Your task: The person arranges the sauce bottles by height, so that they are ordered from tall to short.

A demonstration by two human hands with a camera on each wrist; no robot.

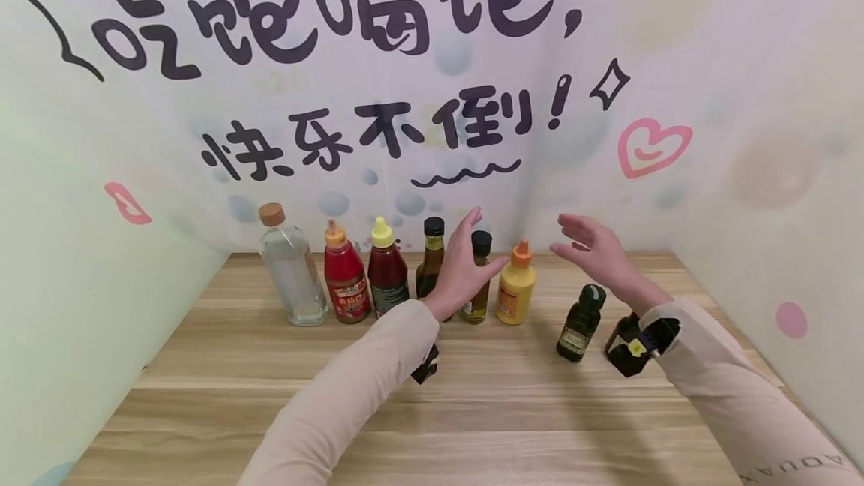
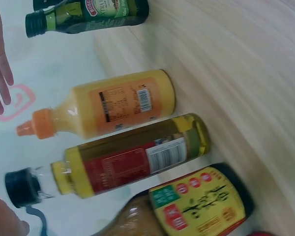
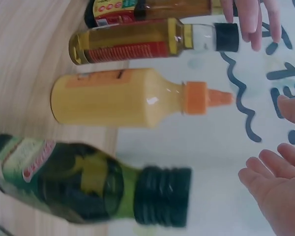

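Note:
My left hand (image 1: 464,267) hovers with spread fingers before the row of bottles, partly covering a brown bottle (image 1: 432,250) with a black cap and a slim oil bottle (image 1: 481,246). In the right wrist view, its fingers (image 3: 249,19) hang by the oil bottle's black cap; I cannot tell whether they touch. My right hand (image 1: 597,252) is raised, holding nothing, above and behind a green bottle (image 1: 576,328) with a dark cap. Between the hands stands a yellow squeeze bottle (image 1: 516,287) with an orange nozzle cap. A dark thing (image 1: 624,343) below the right wrist is partly hidden.
On the row's left stand a clear bottle (image 1: 292,272) with a brown cap, a red sauce bottle (image 1: 347,283) and a dark red bottle (image 1: 388,276) with a yellow cap. They rest on a wooden table (image 1: 270,411). Behind hangs a white printed sheet (image 1: 324,96).

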